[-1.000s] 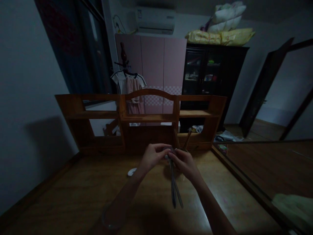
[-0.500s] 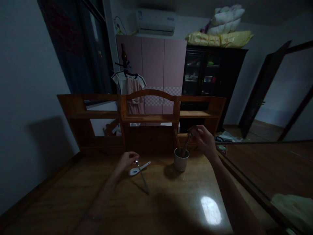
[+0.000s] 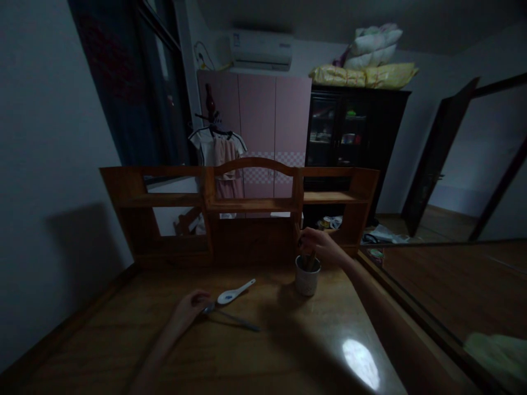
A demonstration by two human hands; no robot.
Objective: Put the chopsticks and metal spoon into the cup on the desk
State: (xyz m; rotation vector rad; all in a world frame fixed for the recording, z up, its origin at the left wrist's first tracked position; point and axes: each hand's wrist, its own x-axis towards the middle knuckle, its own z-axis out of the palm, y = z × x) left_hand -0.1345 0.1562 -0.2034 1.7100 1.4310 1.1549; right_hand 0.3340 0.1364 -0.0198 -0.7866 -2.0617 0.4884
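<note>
On the wooden desk, my left hand (image 3: pixel 191 308) is closed, its fingertips at the bowl end of a long-handled metal spoon (image 3: pixel 235 318). The spoon's handle points right, low over the desk or touching it; I cannot tell which. Just beyond it lies a white ceramic spoon (image 3: pixel 235 293) with a blue mark in its bowl. To the right stands a pale cup (image 3: pixel 307 281) with stick-like brown utensils (image 3: pixel 308 262) upright in it. Directly above the cup, my right hand (image 3: pixel 320 244) has its fingers pinched around the top of these utensils, partly hiding them.
A wooden shelf unit (image 3: pixel 251 207) runs along the back of the desk (image 3: pixel 173 362). The wall (image 3: pixel 53 181) borders the left side, and a ledge (image 3: pixel 407 307) runs along the right. Beyond are a pink wardrobe (image 3: pixel 257 115) and a dark cabinet (image 3: pixel 379 126).
My left hand has come nearer and left, lowering the metal spoon away from the ceramic spoon. My right hand has moved left and down over the cup. The view has tilted slightly up.
</note>
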